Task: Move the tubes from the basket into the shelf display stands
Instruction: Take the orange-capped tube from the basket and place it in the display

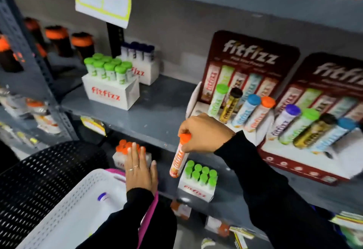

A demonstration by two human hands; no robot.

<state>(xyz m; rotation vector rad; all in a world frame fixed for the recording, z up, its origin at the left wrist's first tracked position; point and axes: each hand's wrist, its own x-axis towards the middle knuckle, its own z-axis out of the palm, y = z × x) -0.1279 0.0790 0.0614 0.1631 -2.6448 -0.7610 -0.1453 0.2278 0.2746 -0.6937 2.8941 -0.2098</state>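
My right hand [204, 132] grips an orange-capped tube [179, 156] by its top, hanging it upright in front of the shelf edge. My left hand [139, 170] is flat with fingers spread, resting on a white stand of orange-capped tubes [122, 147] on the lower shelf. The white basket [64, 209] sits at the lower left with a purple-capped tube [102, 196] inside. Two maroon display stands [249, 56] [334, 83] on the middle shelf hold tilted tubes with several cap colours.
A white box of green-capped tubes [200, 176] stands on the lower shelf below my right hand. More white boxes of green-capped [110, 72] and dark-capped tubes [139, 52] sit at the back left. A black perforated basket [39, 180] is at the left.
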